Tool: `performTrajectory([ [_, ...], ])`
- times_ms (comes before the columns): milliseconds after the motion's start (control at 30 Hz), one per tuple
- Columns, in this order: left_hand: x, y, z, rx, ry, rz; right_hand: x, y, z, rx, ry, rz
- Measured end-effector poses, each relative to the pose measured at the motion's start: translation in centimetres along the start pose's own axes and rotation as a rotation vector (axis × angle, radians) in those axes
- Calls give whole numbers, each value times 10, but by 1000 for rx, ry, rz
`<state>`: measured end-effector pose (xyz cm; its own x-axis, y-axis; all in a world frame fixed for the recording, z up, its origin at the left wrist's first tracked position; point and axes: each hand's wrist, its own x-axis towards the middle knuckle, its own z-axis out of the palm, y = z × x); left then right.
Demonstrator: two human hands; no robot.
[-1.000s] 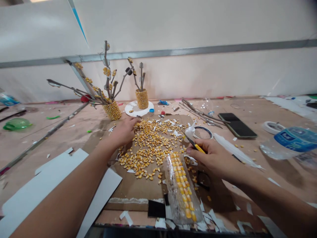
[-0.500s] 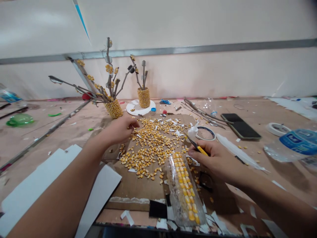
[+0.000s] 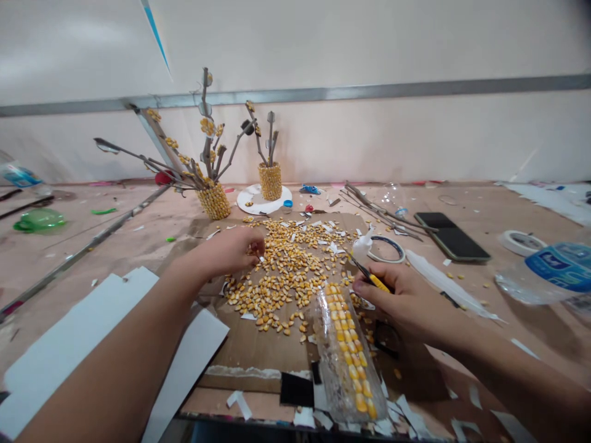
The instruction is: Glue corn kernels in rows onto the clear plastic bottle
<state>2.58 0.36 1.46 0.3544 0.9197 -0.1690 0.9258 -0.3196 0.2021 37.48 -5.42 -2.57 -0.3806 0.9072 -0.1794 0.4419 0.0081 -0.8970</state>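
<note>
My left hand [image 3: 237, 249] hovers at the left edge of a spread of loose corn kernels [image 3: 281, 264], its fingers curled into a pinch. Something small and whitish shows at the fingertips, too small to name. My right hand [image 3: 392, 292] is closed around black and yellow tweezers [image 3: 376, 280], their dark tip pointing away to the left. Just left of that hand lies a clear curved plastic piece [image 3: 330, 357] with rows of kernels stuck along its right side. A white glue bottle [image 3: 362, 246] stands beyond the tweezers.
Kernel-covered pots [image 3: 215, 202] holding twigs stand at the back, one on a white disc [image 3: 247, 200]. To the right are tape rolls [image 3: 386, 249], a phone [image 3: 452, 237], twigs [image 3: 383, 212] and a plastic bottle [image 3: 545, 271]. White sheets [image 3: 87, 326] lie under my left forearm.
My left hand has drawn back slightly toward me and right, its fingers now curled closer together. My right hand keeps its hold on the tweezers, nearly still. The view has shifted slightly.
</note>
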Motion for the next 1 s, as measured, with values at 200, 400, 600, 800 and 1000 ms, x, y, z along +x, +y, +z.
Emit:
performTrajectory([
  [200, 0, 0, -7, 9, -19, -43, -1, -2, 0, 21, -2, 14],
  [400, -15, -33, -35, 176, 154, -376, -2, -1, -1, -26, 9, -38],
  [600, -15, -8, -27, 92, 23, -236, -1, 4, 2, 34, -18, -11],
  [800, -10, 5, -5, 42, -102, -218, -1, 0, 1, 0, -23, -26],
  [1000, -7, -4, 3, 17, -84, -182, 0, 0, -1, -48, -7, -57],
])
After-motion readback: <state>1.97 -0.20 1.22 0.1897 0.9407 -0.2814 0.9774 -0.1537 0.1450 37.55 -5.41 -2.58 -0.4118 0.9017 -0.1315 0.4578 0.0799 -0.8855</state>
